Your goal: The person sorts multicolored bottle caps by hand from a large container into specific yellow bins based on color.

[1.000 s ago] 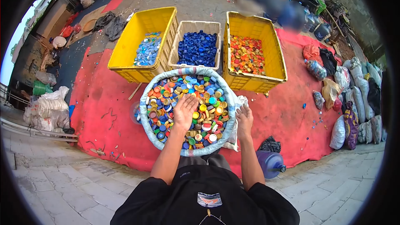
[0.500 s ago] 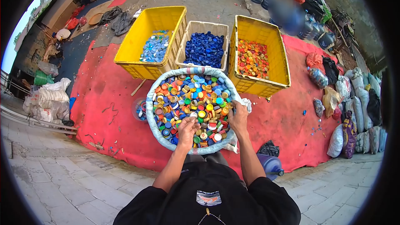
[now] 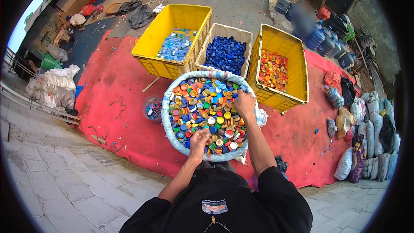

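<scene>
A round basket with a wrapped pale blue rim (image 3: 169,126) holds mixed coloured bottle caps (image 3: 202,108). My left hand (image 3: 200,143) is over the caps near the basket's front, its fingers curled together; what they hold, if anything, is too small to name. At the right side of the basket, my right hand (image 3: 245,103) reaches down to the caps with bent fingers, their tips partly hidden. Beyond the basket stand a yellow crate (image 3: 151,62) with light blue caps, a white crate (image 3: 201,58) with dark blue caps and another yellow crate (image 3: 276,97) with orange and red caps.
A small clear tub (image 3: 152,108) sits left of the basket on the red mat (image 3: 116,133). Large water bottles (image 3: 317,36) stand at the back right. Filled sacks (image 3: 371,133) line the right side, and more white sacks (image 3: 56,86) lie at the left.
The view has turned, so the crates and basket appear farther right. My right hand has moved up along the basket's right side. My left hand is lower over the caps.
</scene>
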